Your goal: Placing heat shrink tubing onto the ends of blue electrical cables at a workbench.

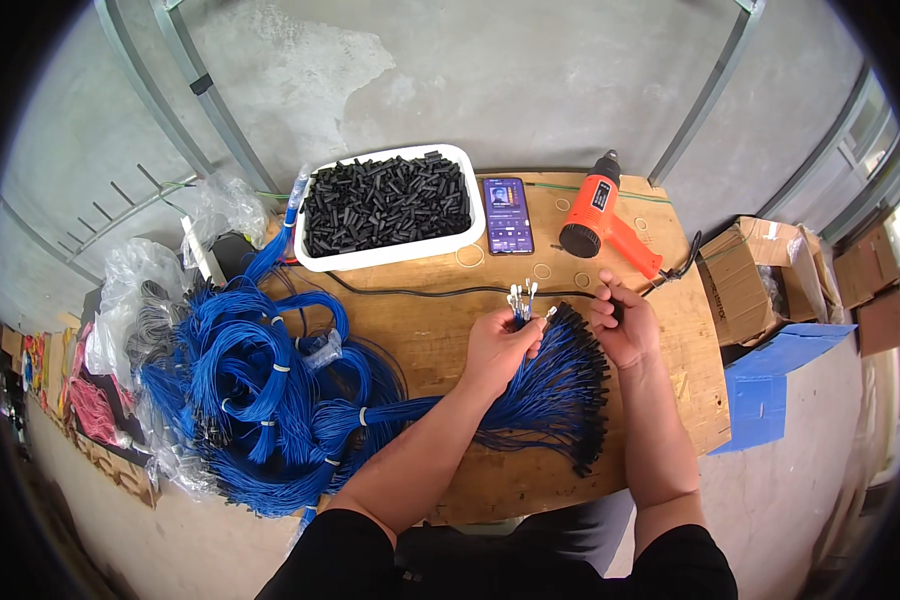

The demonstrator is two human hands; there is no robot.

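My left hand [500,345] is closed around several blue wires whose pale metal terminals [520,297] stick up above the fingers. From that hand a bundle of blue wires [550,370] fans out over the table to the right, its ends capped with black sleeves [598,385]. Just right of the fan is my right hand [628,325], palm turned up and fingers curled in. Something small and dark shows between its thumb and fingers, too small to name. A white tub [478,215] full of short black sleeves [385,205] stands behind my hands.
Large coils of blue wire [260,370] cover the left of the wooden table [685,385]. A phone [508,215] and an orange heat gun [595,215] lie at the back, with a black cord [420,291] running across. Cardboard boxes [755,280] and a blue box [760,400] stand at right.
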